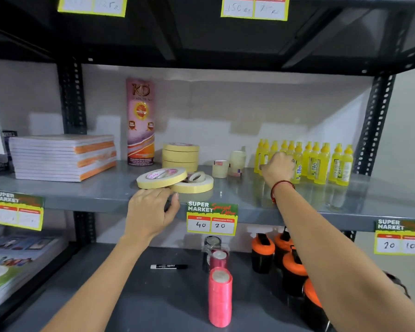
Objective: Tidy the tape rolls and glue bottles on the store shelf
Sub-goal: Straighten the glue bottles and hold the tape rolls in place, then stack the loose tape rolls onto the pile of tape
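Tape rolls loose at shelf front, glue bottles grouped at back right.

Left hand [151, 213], fingers curled and half-spread, touches the tilted tape roll [161, 177] leaning on a flat roll [194, 185]; grasp not closed. Behind: stacked rolls [180, 155]. Right hand [277, 169] is among the glue bottles [321, 161]; grip hidden, cannot tell. Risk: a nudge slides the tilted roll off the shelf [86, 190] edge, or topples crowded bottles.
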The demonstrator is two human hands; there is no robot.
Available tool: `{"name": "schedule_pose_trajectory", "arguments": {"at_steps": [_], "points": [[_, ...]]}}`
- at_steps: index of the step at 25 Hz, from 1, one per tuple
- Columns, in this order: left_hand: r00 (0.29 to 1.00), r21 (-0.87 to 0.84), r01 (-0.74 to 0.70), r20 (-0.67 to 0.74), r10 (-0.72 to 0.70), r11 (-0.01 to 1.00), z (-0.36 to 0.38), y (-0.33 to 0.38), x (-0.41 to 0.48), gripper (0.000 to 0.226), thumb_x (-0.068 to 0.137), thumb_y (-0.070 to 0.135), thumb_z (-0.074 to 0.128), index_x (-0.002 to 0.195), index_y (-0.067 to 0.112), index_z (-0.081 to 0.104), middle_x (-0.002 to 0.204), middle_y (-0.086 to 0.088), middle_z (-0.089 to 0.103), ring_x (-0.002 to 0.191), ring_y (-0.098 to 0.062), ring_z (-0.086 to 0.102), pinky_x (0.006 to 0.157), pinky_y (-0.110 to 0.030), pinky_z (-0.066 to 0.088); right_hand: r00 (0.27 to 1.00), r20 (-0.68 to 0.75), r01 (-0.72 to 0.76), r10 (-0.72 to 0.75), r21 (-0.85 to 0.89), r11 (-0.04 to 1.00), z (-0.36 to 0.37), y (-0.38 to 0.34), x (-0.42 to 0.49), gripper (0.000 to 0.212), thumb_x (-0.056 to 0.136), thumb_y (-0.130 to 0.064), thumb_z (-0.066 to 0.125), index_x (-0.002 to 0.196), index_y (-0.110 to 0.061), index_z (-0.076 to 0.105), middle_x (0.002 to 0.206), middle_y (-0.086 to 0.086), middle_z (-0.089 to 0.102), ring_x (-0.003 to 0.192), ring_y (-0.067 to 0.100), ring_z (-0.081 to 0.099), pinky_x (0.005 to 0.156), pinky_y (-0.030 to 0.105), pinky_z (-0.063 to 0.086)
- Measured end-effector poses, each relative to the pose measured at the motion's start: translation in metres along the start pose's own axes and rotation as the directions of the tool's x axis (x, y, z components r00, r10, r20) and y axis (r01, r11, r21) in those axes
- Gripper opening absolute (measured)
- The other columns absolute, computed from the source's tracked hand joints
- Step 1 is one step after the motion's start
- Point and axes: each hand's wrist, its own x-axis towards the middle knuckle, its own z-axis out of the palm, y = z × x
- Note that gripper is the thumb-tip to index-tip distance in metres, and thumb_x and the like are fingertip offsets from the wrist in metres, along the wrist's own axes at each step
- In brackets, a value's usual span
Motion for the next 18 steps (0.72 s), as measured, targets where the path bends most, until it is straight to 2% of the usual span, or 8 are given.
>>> {"name": "schedule_pose_trajectory", "arguments": {"at_steps": [2, 4, 6, 8, 9, 12, 14, 18], "points": [[1.000, -0.002, -0.004, -0.003, 0.004, 1.000, -0.002, 0.001, 0.001, 0.044, 0.087, 0.028, 0.039, 0.054, 0.009, 0.062, 0.047, -0.003, 0.063, 0.045, -0.025, 0.059, 0.046, -0.027, 0.042, 0.975, -0.131, 0.179, -0.177, 0.001, 0.984, -0.004, -0.030, -0.018, 0.041, 0.088, -0.021, 0.061, 0.120, 0.003, 0.053, 0.125, 0.019, 0.052, 0.112, 0.036, 0.058, 0.086, 0.042, 0.052], [1.000, 0.000, -0.011, 0.000, 0.011, 1.000, -0.002, 0.002, 0.002, 0.043, 0.086, 0.028, 0.040, 0.054, 0.010, 0.061, 0.047, -0.003, 0.062, 0.044, -0.024, 0.058, 0.045, -0.027, 0.042, 0.886, -0.047, 0.463, -0.462, 0.157, 0.872, -0.008, -0.072, -0.044, 0.040, 0.088, -0.030, 0.061, 0.115, 0.000, 0.059, 0.115, 0.017, 0.062, 0.103, 0.034, 0.062, 0.085, 0.041, 0.053], [1.000, 0.004, -0.017, 0.011, 0.017, 1.000, -0.004, 0.002, 0.002, 0.043, 0.086, 0.029, 0.040, 0.053, 0.009, 0.061, 0.047, -0.005, 0.061, 0.044, -0.026, 0.057, 0.044, -0.028, 0.043, 0.638, 0.212, 0.652, -0.740, 0.364, 0.666, -0.007, -0.110, -0.074, 0.039, 0.085, -0.035, 0.064, 0.109, -0.003, 0.066, 0.106, 0.014, 0.070, 0.099, 0.029, 0.064, 0.087, 0.040, 0.053], [0.999, 0.025, -0.024, 0.022, 0.023, 0.999, -0.005, 0.002, 0.002, 0.044, 0.086, 0.030, 0.040, 0.055, 0.008, 0.062, 0.048, -0.008, 0.062, 0.044, -0.028, 0.057, 0.044, -0.030, 0.044, 0.323, 0.444, 0.767, -0.836, 0.394, 0.506, -0.003, -0.134, -0.098, 0.037, 0.084, -0.033, 0.067, 0.106, -0.003, 0.070, 0.106, 0.013, 0.071, 0.098, 0.026, 0.064, 0.085, 0.034, 0.049], [0.999, 0.036, -0.025, 0.024, 0.024, 0.999, -0.005, 0.002, 0.002, 0.044, 0.086, 0.030, 0.040, 0.056, 0.007, 0.063, 0.048, -0.008, 0.062, 0.043, -0.028, 0.057, 0.043, -0.030, 0.044, 0.228, 0.511, 0.815, -0.829, 0.365, 0.450, 0.000, -0.142, -0.105, 0.036, 0.083, -0.030, 0.068, 0.107, -0.003, 0.069, 0.107, 0.012, 0.070, 0.098, 0.025, 0.063, 0.081, 0.030, 0.047], [0.999, 0.032, -0.029, 0.030, 0.028, 0.999, -0.008, 0.002, 0.002, 0.044, 0.086, 0.029, 0.041, 0.054, 0.007, 0.061, 0.048, -0.009, 0.062, 0.042, -0.029, 0.057, 0.043, -0.029, 0.043, 0.144, 0.575, 0.887, -0.806, 0.287, 0.363, 0.011, -0.152, -0.108, 0.033, 0.084, -0.022, 0.066, 0.110, -0.001, 0.066, 0.101, 0.009, 0.067, 0.089, 0.023, 0.058, 0.073, 0.026, 0.042], [0.999, 0.007, -0.020, 0.039, 0.019, 1.000, -0.007, 0.002, 0.002, 0.044, 0.087, 0.029, 0.041, 0.052, 0.007, 0.059, 0.048, -0.008, 0.062, 0.044, -0.029, 0.058, 0.043, -0.030, 0.043, 0.112, 0.606, 0.907, -0.788, 0.263, 0.331, 0.013, -0.157, -0.107, 0.031, 0.086, -0.020, 0.064, 0.108, 0.000, 0.067, 0.100, 0.012, 0.069, 0.090, 0.028, 0.060, 0.075, 0.033, 0.045], [0.998, 0.002, -0.014, 0.058, 0.014, 1.000, -0.007, 0.000, 0.002, 0.045, 0.088, 0.030, 0.040, 0.053, 0.008, 0.059, 0.049, -0.006, 0.063, 0.047, -0.029, 0.059, 0.045, -0.031, 0.044, 0.130, 0.619, 0.890, -0.775, 0.271, 0.366, 0.000, -0.163, -0.100, 0.032, 0.085, -0.022, 0.065, 0.104, 0.004, 0.068, 0.100, 0.019, 0.069, 0.087, 0.032, 0.058, 0.074, 0.033, 0.043]]}}
